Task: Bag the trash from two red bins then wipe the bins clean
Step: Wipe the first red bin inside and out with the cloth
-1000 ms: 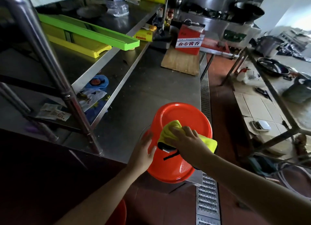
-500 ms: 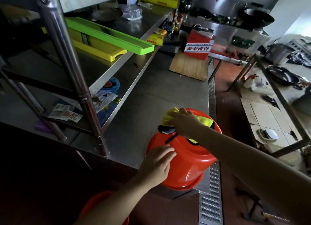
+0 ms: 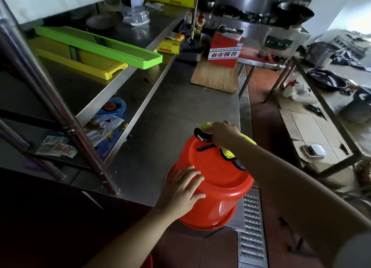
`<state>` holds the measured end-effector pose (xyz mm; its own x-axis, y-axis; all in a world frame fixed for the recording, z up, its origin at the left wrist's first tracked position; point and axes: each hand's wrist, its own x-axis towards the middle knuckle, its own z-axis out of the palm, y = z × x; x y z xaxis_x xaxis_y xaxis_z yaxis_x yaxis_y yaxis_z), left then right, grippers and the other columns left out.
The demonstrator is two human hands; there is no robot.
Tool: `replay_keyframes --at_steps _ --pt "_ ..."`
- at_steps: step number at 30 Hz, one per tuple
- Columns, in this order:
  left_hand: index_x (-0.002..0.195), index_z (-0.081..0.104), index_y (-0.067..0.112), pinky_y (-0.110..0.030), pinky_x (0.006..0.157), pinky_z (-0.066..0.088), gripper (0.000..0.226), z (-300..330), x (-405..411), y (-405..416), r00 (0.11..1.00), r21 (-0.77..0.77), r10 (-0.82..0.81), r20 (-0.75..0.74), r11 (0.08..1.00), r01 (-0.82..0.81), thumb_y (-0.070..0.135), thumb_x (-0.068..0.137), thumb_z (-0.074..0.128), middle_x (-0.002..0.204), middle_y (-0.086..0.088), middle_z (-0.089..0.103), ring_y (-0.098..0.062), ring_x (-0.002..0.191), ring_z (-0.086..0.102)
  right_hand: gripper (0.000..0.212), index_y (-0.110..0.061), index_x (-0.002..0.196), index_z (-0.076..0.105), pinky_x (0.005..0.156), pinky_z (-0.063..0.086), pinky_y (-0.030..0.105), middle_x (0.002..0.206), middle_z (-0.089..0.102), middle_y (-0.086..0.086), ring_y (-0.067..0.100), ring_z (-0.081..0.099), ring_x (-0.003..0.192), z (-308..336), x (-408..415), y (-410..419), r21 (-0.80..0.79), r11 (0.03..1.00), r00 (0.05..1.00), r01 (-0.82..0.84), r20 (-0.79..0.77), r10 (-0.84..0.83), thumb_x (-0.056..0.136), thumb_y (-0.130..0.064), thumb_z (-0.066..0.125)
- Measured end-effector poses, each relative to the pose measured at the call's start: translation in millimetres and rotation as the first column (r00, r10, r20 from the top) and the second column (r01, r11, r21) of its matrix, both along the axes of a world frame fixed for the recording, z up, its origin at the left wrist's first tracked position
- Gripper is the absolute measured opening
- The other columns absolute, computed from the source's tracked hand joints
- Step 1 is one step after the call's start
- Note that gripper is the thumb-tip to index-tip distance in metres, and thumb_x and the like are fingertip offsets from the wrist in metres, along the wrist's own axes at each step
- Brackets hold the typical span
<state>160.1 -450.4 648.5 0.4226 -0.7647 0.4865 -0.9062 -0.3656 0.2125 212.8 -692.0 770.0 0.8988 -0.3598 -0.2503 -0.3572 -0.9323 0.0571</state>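
A red bin (image 3: 218,173) lies tipped on the near corner of the steel counter (image 3: 176,111), its base toward me. My left hand (image 3: 183,189) rests flat on its near side with fingers spread. My right hand (image 3: 222,133) presses a yellow cloth (image 3: 228,154) with black trim against the bin's far upper side, fingers curled over the cloth. The rim of a second red bin (image 3: 147,262) peeks in at the bottom edge, below the counter.
Green and yellow trays (image 3: 96,47) lie on the upper shelf at left, with packets (image 3: 58,147) on the lower shelf. A wooden board (image 3: 214,77) and a red box (image 3: 224,51) stand farther along the counter. A metal floor drain grate (image 3: 251,217) runs along the right.
The bin has tipped from open mouth facing me to base facing me. My left hand slid from its rim onto its side. My right hand moved the cloth to the far side.
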Motion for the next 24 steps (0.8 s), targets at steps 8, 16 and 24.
replay_keyframes --at_steps 8,16,24 --pt "0.121 0.061 0.022 -0.042 0.103 0.042 0.047 -3 5 -6 1.000 -0.012 -0.006 -0.002 1.000 0.006 0.056 0.088 0.062 0.128 0.003 0.055 -0.018 0.132 0.045 0.063 -0.047 0.145 0.045 0.103 0.046 0.042 0.137 0.056 -0.001 0.031 0.048 0.127 -6 -77 -60 0.141 0.977 0.982 0.160 0.076 -0.171 0.091 -0.016 0.051" --pt "0.122 0.066 0.018 -0.039 0.103 0.039 0.053 8 1 -6 0.997 0.027 0.036 0.072 0.999 -0.038 0.058 0.089 0.057 0.126 0.000 0.060 -0.020 0.129 0.048 0.063 -0.038 0.144 0.052 0.108 0.034 0.041 0.149 0.049 0.005 0.037 0.044 0.126 -44 -173 -31 0.310 0.922 0.875 0.231 0.348 -0.336 0.090 -0.006 0.053" --pt "0.120 0.068 0.013 -0.039 0.108 0.037 0.050 3 1 -7 0.997 -0.041 -0.027 0.069 0.999 0.030 0.051 0.088 0.065 0.123 -0.003 0.062 -0.024 0.126 0.051 0.066 -0.029 0.144 0.054 0.099 0.042 0.052 0.149 0.044 0.022 0.045 0.045 0.110 -66 -221 42 0.246 0.938 0.810 0.245 0.480 -0.337 0.084 0.000 0.058"
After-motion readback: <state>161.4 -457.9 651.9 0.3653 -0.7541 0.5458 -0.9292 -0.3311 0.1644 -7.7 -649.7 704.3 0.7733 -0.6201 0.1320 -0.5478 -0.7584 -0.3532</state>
